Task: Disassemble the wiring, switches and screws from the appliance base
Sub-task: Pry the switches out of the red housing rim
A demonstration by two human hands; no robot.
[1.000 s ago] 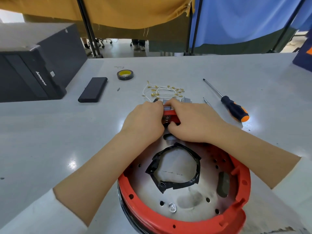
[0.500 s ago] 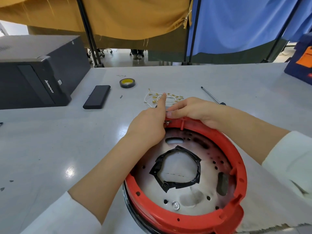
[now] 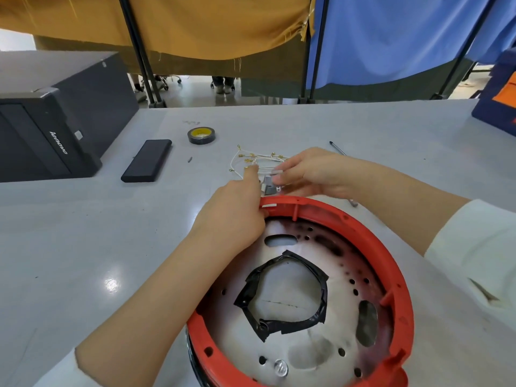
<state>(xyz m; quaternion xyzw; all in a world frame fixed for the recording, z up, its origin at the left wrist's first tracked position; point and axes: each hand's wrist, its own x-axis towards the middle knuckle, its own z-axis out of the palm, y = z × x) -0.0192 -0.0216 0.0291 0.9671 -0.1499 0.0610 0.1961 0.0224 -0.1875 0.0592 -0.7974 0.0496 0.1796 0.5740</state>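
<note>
The round appliance base (image 3: 371,247) has a red plastic rim and a scorched metal plate with a ring of black tape (image 3: 282,297) in its middle. A single silver screw (image 3: 280,367) sits near its front edge. My left hand (image 3: 231,216) grips the far left part of the rim, index finger stretched out. Just past the rim, my right hand (image 3: 310,174) pinches a small grey switch (image 3: 269,187) close to the table. A loose bundle of white wires (image 3: 259,157) with brass terminals lies right behind it.
A screwdriver tip (image 3: 335,145) pokes out behind my right forearm. At the back left lie a roll of black tape (image 3: 201,135) and a flat black case (image 3: 146,160). A black computer tower (image 3: 50,121) fills the left side, a blue box (image 3: 499,107) the right edge.
Both hands worked at the switch on the far rim. Now the grey switch is off the base, my right hand has carried it toward the wires, and my left hand stays on the rim.
</note>
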